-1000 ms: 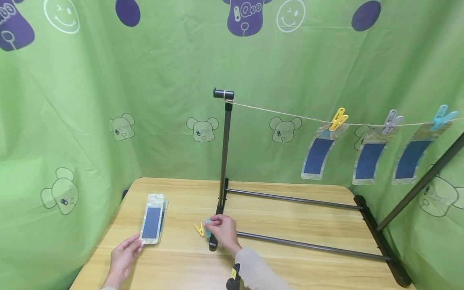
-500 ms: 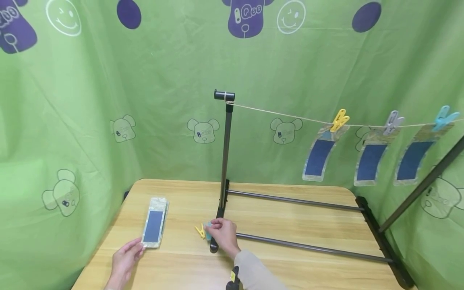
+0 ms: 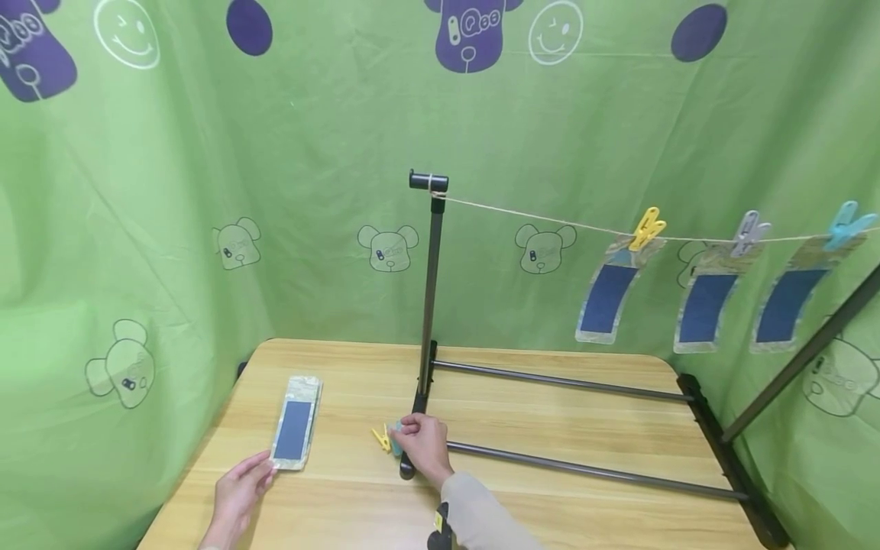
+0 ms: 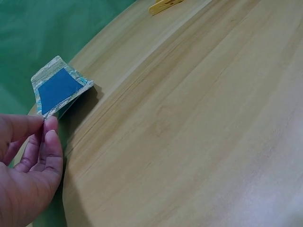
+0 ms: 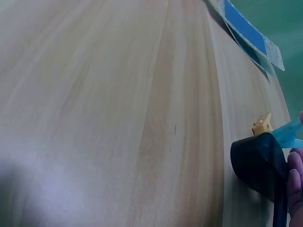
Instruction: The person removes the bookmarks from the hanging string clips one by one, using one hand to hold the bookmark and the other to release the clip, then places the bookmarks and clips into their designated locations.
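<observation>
**Left hand [image 3: 241, 493] on card [image 3: 293, 429], right hand [image 3: 424, 447] on blue clip [image 5: 285, 135]**

From my remote feed, I am seeing the left hand pinching the card's near corner. The card is sitting at the left side of the surface [image 3: 344, 504], another layer showing beneath it. The right hand is gripping the blue clip in its fingertips, beside the rack [image 3: 429, 283] and its near left foot. A yellow clip [image 3: 385, 444] is lying just left of these fingers. Farther right, three hung cards [image 3: 605, 299] are dangling from the line [image 3: 532, 214].

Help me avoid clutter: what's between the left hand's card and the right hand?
In the head view, a yellow clothespin lies between them, beside the blue clothespin the right hand pinches.
</observation>
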The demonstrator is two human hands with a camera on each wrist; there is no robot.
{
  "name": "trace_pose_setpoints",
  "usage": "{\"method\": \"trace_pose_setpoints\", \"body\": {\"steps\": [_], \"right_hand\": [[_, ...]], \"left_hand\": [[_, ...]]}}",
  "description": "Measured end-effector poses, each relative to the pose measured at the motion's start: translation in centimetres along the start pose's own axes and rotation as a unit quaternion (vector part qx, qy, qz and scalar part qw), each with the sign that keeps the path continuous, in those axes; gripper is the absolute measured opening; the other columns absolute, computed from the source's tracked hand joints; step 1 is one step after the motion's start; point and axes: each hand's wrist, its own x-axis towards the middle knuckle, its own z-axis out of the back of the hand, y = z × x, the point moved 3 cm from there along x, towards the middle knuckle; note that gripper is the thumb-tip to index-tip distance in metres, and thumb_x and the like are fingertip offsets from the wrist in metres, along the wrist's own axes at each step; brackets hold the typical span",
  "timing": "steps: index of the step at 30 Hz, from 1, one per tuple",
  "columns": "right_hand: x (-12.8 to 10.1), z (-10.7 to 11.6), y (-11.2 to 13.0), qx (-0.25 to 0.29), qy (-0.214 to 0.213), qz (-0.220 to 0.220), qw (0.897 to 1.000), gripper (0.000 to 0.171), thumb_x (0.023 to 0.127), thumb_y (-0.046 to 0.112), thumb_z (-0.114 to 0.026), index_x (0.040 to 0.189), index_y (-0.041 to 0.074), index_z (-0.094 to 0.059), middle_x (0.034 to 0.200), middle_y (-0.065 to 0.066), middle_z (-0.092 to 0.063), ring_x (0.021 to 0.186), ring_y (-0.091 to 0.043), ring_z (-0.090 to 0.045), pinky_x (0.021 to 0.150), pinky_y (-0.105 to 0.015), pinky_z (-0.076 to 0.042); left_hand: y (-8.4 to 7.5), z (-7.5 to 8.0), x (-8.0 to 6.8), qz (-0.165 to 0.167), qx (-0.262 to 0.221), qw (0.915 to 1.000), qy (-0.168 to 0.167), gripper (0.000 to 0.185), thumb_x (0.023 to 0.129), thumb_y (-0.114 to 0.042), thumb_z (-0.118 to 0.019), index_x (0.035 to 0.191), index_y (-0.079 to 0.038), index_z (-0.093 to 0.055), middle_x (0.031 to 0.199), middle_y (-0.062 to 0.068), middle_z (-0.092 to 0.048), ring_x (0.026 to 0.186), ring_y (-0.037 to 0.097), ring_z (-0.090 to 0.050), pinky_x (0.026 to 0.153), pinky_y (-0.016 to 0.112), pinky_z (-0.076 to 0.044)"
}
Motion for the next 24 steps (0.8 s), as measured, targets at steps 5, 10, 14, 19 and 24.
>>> {"method": "trace_pose_setpoints", "body": {"steps": [5, 10, 14, 19, 24], "right_hand": [[0.0, -0.4, -0.2, 0.002, 0.006, 0.003, 1.000, 0.024, 0.074, 0.013, -0.084, 0.090, 0.000, -0.070, 0.072, 0.001, -0.065, 0.065, -0.008, -0.062, 0.060, -0.020, -0.056], [0.0, -0.7, -0.4, 0.013, 0.014, 0.014, 1.000, 0.026, 0.070, 0.006, -0.084, 0.091, -0.001, -0.070, 0.074, -0.005, -0.067, 0.063, -0.008, -0.062, 0.058, -0.020, -0.056], [0.1, -0.9, -0.5, 0.008, 0.013, 0.016, 1.000, 0.027, 0.070, 0.003, -0.083, 0.092, -0.001, -0.070, 0.076, -0.006, -0.068, 0.063, -0.007, -0.061, 0.058, -0.019, -0.055], [0.0, -1.0, -0.5, 0.004, 0.018, 0.024, 1.000, 0.027, 0.070, -0.001, -0.081, 0.094, -0.003, -0.069, 0.077, -0.006, -0.067, 0.064, -0.006, -0.059, 0.059, -0.019, -0.055], [-0.1, -1.2, -0.5, -0.003, 0.028, 0.031, 0.999, 0.026, 0.070, -0.003, -0.080, 0.093, -0.002, -0.069, 0.077, -0.004, -0.066, 0.066, -0.007, -0.058, 0.060, -0.018, -0.054]], "left_hand": [[0.1, 0.0, 0.2, 0.007, 0.001, 1.0000, 0.003, 0.041, 0.091, 0.001, -0.063, 0.129, 0.012, -0.050, 0.091, 0.003, -0.068, 0.081, 0.010, -0.065, 0.082, 0.023, -0.056], [0.1, -0.1, 0.3, 0.009, -0.005, 0.9999, 0.005, 0.039, 0.091, 0.003, -0.062, 0.127, 0.012, -0.051, 0.091, 0.004, -0.068, 0.081, 0.011, -0.065, 0.082, 0.023, -0.056], [0.1, -0.2, 0.3, 0.006, -0.012, 0.9999, 0.006, 0.034, 0.091, 0.004, -0.061, 0.123, 0.011, -0.055, 0.090, 0.004, -0.069, 0.080, 0.011, -0.066, 0.082, 0.023, -0.056], [0.1, -0.1, 0.4, 0.005, -0.014, 0.9999, 0.006, 0.030, 0.090, 0.006, -0.061, 0.120, 0.009, -0.059, 0.091, 0.005, -0.070, 0.080, 0.012, -0.066, 0.081, 0.023, -0.056], [0.3, -0.1, 0.5, 0.005, -0.015, 0.9999, 0.002, 0.026, 0.090, 0.006, -0.062, 0.116, 0.005, -0.062, 0.091, 0.005, -0.069, 0.080, 0.012, -0.067, 0.081, 0.023, -0.056]]}}
